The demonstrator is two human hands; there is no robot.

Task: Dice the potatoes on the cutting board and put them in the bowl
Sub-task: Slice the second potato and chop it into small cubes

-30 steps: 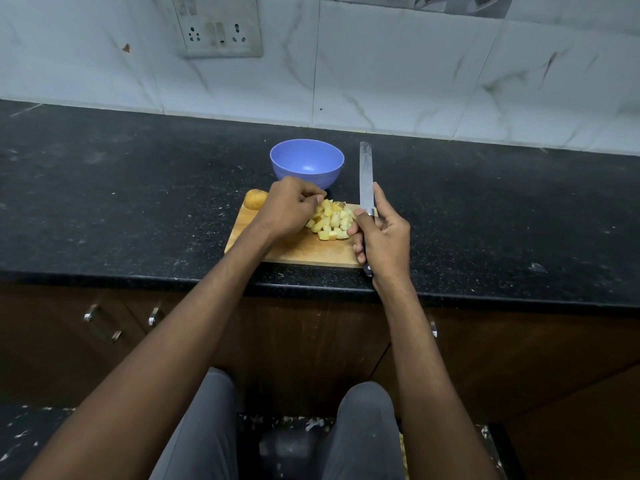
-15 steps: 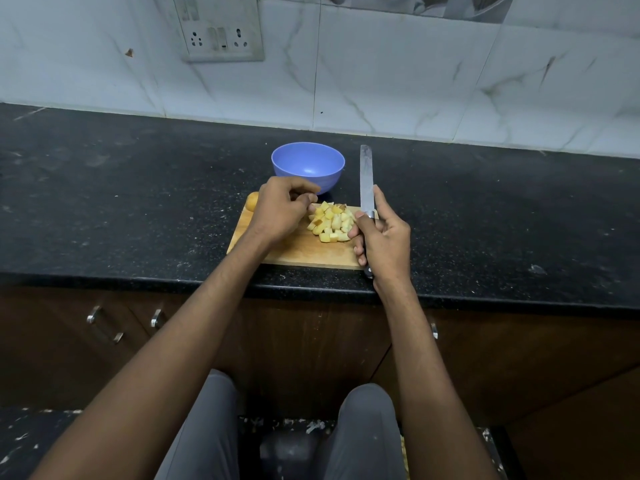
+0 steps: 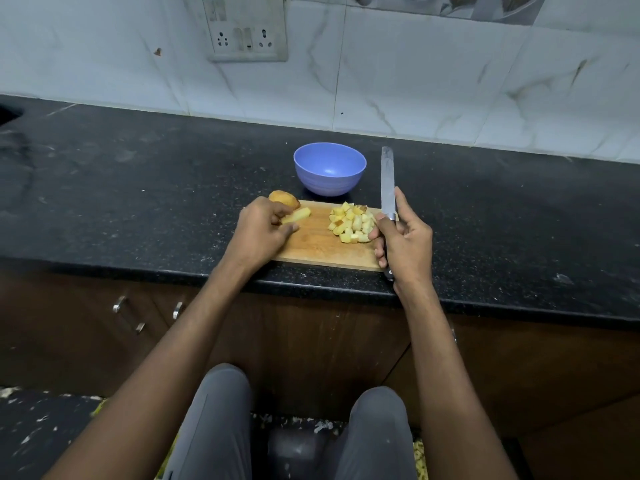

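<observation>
A wooden cutting board point(image 3: 315, 245) lies at the counter's front edge. On its right half sits a pile of diced potato point(image 3: 351, 222). My left hand point(image 3: 261, 232) is at the board's left end and pinches a pale potato strip point(image 3: 297, 215) between thumb and fingers. Behind that hand lies an uncut brown-skinned potato piece point(image 3: 284, 199). My right hand point(image 3: 403, 240) grips the handle of a knife point(image 3: 387, 181), whose blade points away toward the wall, right of the dice. The blue bowl point(image 3: 329, 173) stands just behind the board and looks empty.
The black stone counter point(image 3: 138, 188) runs left and right of the board, with a tiled wall and a socket plate point(image 3: 246, 27) behind. Brown cabinet doors with metal handles point(image 3: 129, 313) are below the counter edge. My knees show at the bottom.
My left hand has left the diced pile and moved to the board's left end, where it now pinches a potato strip. The right hand and knife have stayed in place.
</observation>
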